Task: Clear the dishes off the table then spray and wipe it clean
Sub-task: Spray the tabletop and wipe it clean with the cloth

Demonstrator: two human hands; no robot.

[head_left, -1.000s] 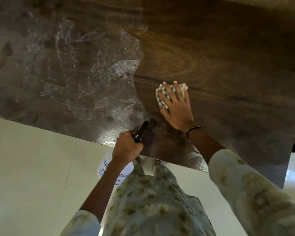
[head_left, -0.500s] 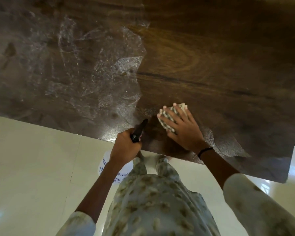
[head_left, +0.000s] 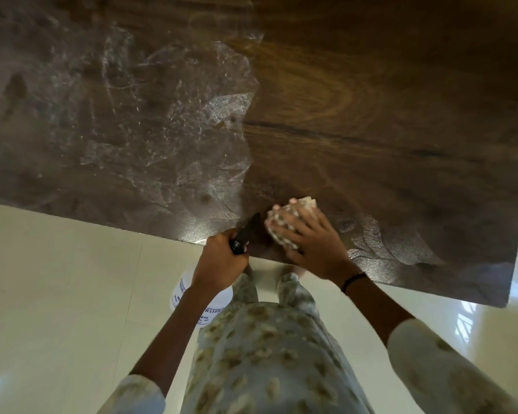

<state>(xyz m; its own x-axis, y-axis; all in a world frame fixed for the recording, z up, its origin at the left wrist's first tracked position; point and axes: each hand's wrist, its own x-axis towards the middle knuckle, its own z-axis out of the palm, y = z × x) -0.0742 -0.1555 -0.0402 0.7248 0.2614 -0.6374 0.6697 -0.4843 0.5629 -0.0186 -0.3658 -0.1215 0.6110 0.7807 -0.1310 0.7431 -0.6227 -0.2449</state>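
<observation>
Along the left and lower part of the view, a glossy cream tiled floor [head_left: 57, 294] is catching small bright reflections, and above it the dark brown wood-grain table [head_left: 371, 100] is filling the upper part of the view, with a cloudy, streaked film [head_left: 132, 115] lying over its left half and stopping in a ragged edge near the middle. Just below the table's near edge, the left hand [head_left: 222, 261] is gripping the black trigger head of a white plastic spray bottle [head_left: 202, 297] with blue printed lettering; its fingers are curled tight round the neck, the black nozzle is pointing up and to the right over the table's edge, and the bottle's round body is hanging off the table, above the floor. Just right of the nozzle, the right hand [head_left: 308, 237] is pressing down flat on a folded checked cloth [head_left: 284, 225] in cream and dark squares, which is lying on the tabletop close to the near edge; the fingers are straight and slightly spread across the cloth, with the cloth showing between and beyond the fingertips. A thin black band [head_left: 353, 280] is sitting round the right wrist. Pale sleeves with a faded tan pattern [head_left: 449, 369] are covering both forearms' upper parts, and matching patterned clothing is filling the bottom centre. At the far right, the table's corner is ending above more shiny floor.
</observation>
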